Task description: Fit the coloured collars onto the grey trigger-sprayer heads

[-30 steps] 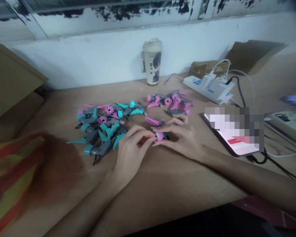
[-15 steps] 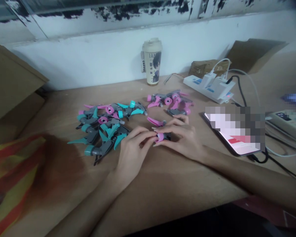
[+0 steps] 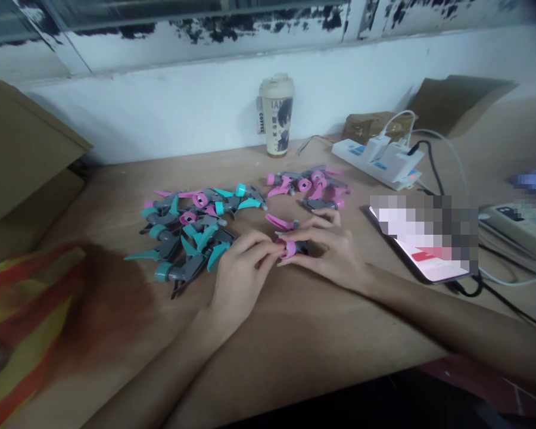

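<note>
Both hands meet over one pink-and-grey spray trigger head (image 3: 292, 246) lying low on the wooden table (image 3: 295, 333). My left hand (image 3: 241, 271) pinches its pink collar with fingertips. My right hand (image 3: 330, 250) curls round its grey body from the right. A loose pink trigger lever (image 3: 279, 222) lies just behind the hands. To the left sits a heap of teal-and-grey and pink trigger heads (image 3: 192, 232). A smaller heap of pink trigger heads (image 3: 310, 183) lies behind my right hand.
A tall printed cup (image 3: 276, 116) stands by the white wall. A white power strip (image 3: 379, 159) with chargers and cables lies at the right, a phone (image 3: 429, 250) in front of it. Cardboard boxes (image 3: 22, 149) flank the left; striped cloth (image 3: 22, 322) covers the near left.
My hands stay on the same trigger head, with only slight finger shifts at the pink collar. The view has drifted a little.
</note>
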